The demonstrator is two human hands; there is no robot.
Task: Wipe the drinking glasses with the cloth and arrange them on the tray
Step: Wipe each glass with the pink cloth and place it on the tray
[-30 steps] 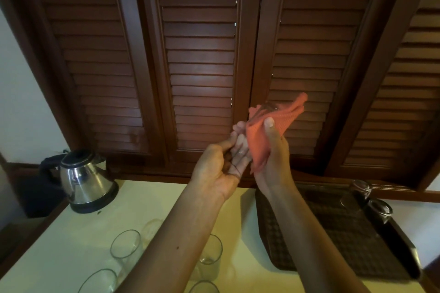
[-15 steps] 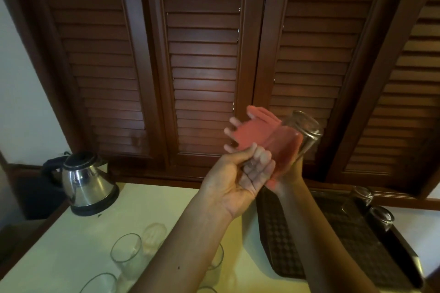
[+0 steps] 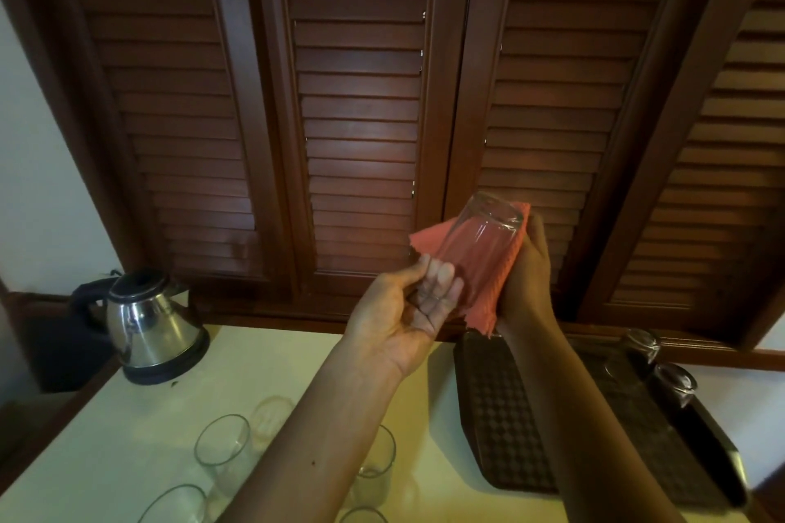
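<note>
A single head-worn wide-angle camera looks forward and slightly down from close range over a pale counter [image 3: 263, 369]. Louvred wooden shutters [image 3: 361, 98] fill the far wall, both forearms reaching in from the near edge.

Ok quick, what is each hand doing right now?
Left hand: fingers curled round the open end of the clear drinking glass.
Right hand: holds the orange-pink cloth against that glass.
</note>
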